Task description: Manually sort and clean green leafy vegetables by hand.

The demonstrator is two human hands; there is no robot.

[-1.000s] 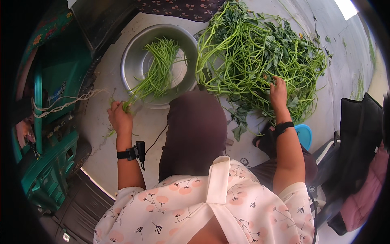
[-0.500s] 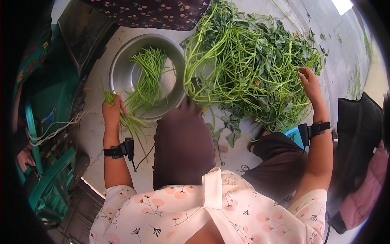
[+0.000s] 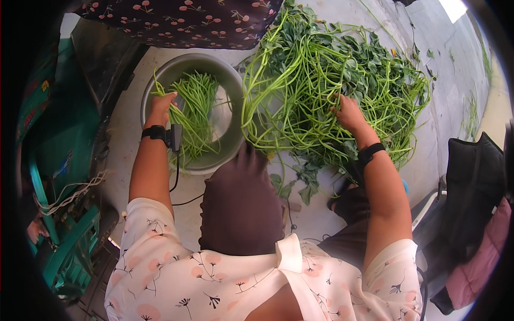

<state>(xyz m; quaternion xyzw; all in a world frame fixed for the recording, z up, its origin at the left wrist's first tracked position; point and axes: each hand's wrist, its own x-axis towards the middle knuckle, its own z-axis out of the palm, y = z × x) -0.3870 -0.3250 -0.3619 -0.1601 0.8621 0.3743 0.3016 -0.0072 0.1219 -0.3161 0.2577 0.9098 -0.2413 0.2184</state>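
Observation:
My left hand [image 3: 163,104] is closed on a bunch of green stalks at the left rim of the steel basin [image 3: 225,120]. Trimmed stalks [image 3: 197,109] lie together inside it, beside the held bunch. To the right, a large tangled heap of long leafy green vines [image 3: 383,85] lies on the pale floor, touching the basin's side. My right hand [image 3: 347,112] is in the middle of that heap, fingers bent and pinched on a green stem. My dark-trousered knee [image 3: 241,203] is just below the basin.
Dark cherry-print fabric [image 3: 176,24] hangs at the top. Green plastic chairs [image 3: 69,246] and loose cord [image 3: 64,200] stand along the left. Black padded fabric [image 3: 463,176] and a pink one [image 3: 479,257] lie at the right. Cables [image 3: 187,203] run near my knee.
My left hand has moved up to the basin rim with its bunch of stalks. My right hand first went right, then came back left into the middle of the vines and closed on a stem.

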